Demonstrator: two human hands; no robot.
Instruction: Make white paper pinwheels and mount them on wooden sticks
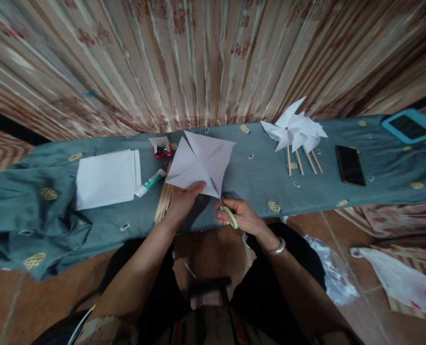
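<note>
My left hand (183,199) grips the near edge of a creased white paper square (200,163), holding it up over the table's front edge. My right hand (236,216) is closed round green-handled scissors (228,214), whose blades reach into the paper's near corner. Wooden sticks (163,200) lie just left of my left hand, beside a glue tube (151,182). A stack of white paper sheets (107,178) lies further left.
Finished white paper pinwheels (295,132) on sticks rest at the back right. A black phone (350,165) and a blue-framed tablet (410,126) lie right of them. A small open box of pins (161,147) sits behind the paper. Teal cloth (256,177) covers the table; plastic bags (399,280) lie on the floor.
</note>
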